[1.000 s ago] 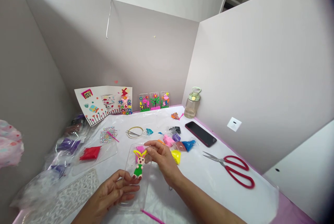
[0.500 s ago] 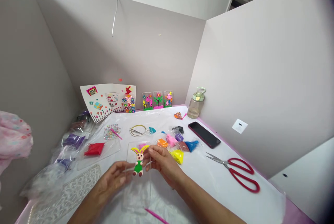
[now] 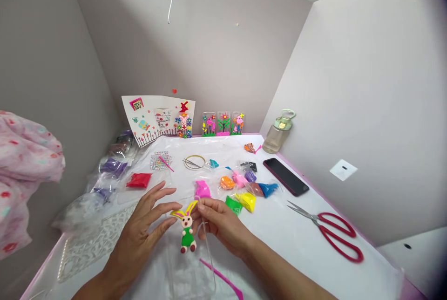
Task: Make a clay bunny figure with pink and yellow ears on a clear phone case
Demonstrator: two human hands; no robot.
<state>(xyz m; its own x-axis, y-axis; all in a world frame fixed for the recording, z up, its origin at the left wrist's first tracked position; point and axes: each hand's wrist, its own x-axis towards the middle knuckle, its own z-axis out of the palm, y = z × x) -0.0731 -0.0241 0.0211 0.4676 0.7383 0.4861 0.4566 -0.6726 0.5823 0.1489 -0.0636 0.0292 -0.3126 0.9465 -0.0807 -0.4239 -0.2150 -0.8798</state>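
A clear phone case [image 3: 190, 269] lies on the white table in front of me, bearing a clay rabbit [image 3: 187, 230] with yellow ears, a pale face and a green body. My left hand [image 3: 145, 228] rests beside the rabbit with fingers spread, the thumb touching the case's left edge. On the other side my right hand [image 3: 218, 223] has its fingers curled, pinching the case's upper right edge next to the rabbit's ear. A pink stick tool [image 3: 223, 280] lies just below my right wrist.
Small bags of coloured clay [image 3: 240, 190] lie beyond my hands. Red scissors [image 3: 331, 228] and a dark phone [image 3: 285, 176] sit to the right, a bottle [image 3: 277, 132] in the corner. Decorated cards [image 3: 159, 120] and cases [image 3: 223, 124] lean on the back wall. Clay bags [image 3: 115, 169] pile left.
The case and rabbit have come down and closer to me. My left hand has let go of the case's bottom and opened its fingers. The view has tilted down and shifted.
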